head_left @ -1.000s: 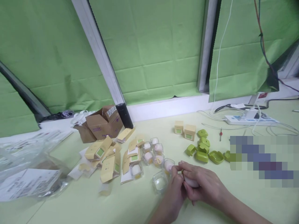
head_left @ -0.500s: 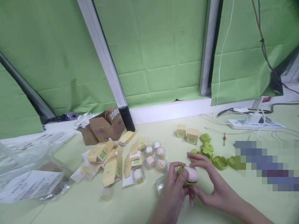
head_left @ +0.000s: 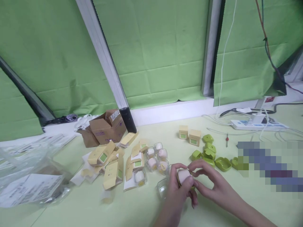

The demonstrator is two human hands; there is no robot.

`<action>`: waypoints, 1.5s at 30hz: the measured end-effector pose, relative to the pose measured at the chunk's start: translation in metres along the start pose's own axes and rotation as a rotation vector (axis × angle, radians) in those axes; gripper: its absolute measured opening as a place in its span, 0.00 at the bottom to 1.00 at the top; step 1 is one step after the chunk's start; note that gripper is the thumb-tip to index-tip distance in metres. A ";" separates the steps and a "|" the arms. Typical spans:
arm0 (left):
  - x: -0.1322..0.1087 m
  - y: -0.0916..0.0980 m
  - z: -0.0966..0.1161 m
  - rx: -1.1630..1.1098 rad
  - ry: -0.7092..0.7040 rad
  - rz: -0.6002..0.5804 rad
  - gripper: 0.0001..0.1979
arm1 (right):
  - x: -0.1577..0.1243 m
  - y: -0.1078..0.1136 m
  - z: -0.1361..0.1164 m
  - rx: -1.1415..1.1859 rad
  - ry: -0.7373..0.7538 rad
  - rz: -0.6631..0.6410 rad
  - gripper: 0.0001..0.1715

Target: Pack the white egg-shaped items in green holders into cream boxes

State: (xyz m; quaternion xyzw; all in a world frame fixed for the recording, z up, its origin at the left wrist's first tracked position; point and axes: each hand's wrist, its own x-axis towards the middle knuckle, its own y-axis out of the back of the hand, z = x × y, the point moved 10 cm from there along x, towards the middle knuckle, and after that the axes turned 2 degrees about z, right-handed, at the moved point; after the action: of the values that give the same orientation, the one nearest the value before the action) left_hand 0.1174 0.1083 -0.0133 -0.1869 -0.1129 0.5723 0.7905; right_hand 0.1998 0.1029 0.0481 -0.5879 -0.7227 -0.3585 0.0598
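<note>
My left hand (head_left: 175, 193) is wrapped round a white rounded-cube object (head_left: 183, 175), its thumb pressing on the near side. A green soft cover (head_left: 193, 188) fits partly around this object, with a dark line along the rim. From the right, my right hand (head_left: 209, 179) pinches the edge of the cover between thumb and fingertips. Just left of my left hand stands a clear plastic case (head_left: 163, 187). Several clear cases with white pieces inside, such as this one (head_left: 151, 163), sit further left. Green covers (head_left: 222, 164) lie beyond my right hand.
Opened cardboard boxes (head_left: 114, 171) are spread on the left, near a brown carton (head_left: 107, 127) and a plastic bag (head_left: 35, 186). Two small closed boxes (head_left: 194, 137) stand at the back. A power strip (head_left: 259, 125), cables and a red-handled tool (head_left: 227, 139) are at right.
The white object and its cover have shifted slightly left and turned in my left hand. My right hand's fingers have closed in from a wider spread onto the cover's edge.
</note>
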 end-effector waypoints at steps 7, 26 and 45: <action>-0.003 -0.003 0.002 0.173 -0.106 0.011 0.16 | -0.006 0.002 -0.019 -0.122 0.154 0.052 0.15; -0.010 -0.015 0.013 0.134 -0.078 -0.100 0.15 | -0.015 0.008 -0.039 -0.187 0.378 0.135 0.14; -0.020 -0.009 0.024 0.306 -0.088 -0.160 0.35 | -0.011 -0.011 0.006 0.159 -0.074 -0.013 0.24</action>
State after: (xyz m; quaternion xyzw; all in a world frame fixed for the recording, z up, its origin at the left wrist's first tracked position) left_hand 0.1089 0.0907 0.0132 -0.0296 -0.0734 0.5257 0.8470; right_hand 0.1959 0.0969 0.0328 -0.5894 -0.7543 -0.2786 0.0774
